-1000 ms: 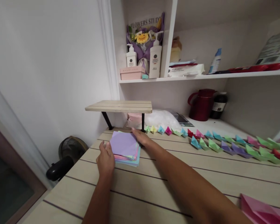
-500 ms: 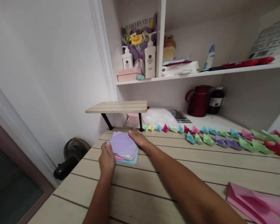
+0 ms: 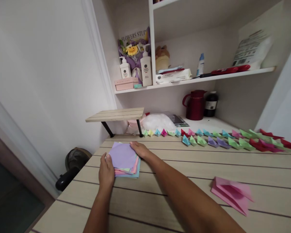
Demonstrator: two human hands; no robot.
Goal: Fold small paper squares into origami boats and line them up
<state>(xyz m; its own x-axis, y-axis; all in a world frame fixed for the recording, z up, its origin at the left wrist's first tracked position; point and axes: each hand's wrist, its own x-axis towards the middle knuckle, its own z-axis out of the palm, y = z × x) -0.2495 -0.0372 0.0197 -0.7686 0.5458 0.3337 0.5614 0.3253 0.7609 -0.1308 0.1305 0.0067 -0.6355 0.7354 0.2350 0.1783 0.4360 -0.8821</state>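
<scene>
A stack of coloured square paper [image 3: 123,156] lies on the table, a purple sheet on top with green, pink and blue edges showing below. My left hand [image 3: 106,168] holds the stack's left side, thumb against the edge. At its upper right corner, my right hand [image 3: 138,149] grips the stack, with some fingers hidden. The sheets are not lined up evenly. To the right of my right forearm lies a partly folded pink paper [image 3: 231,193], apart from both hands.
Rows of small folded paper boats [image 3: 217,142] line the table's back right. A small raised wooden shelf [image 3: 116,114] stands behind the stack. Farther back are a white plastic bag [image 3: 158,122], a red jug [image 3: 196,105] and a dark bottle [image 3: 210,104]. A black fan-like object [image 3: 75,161] sits beyond the left edge.
The view has turned to the right, so more of the folded pink paper and the boats shows. Both hands stay at the paper stack, which looks almost unchanged.
</scene>
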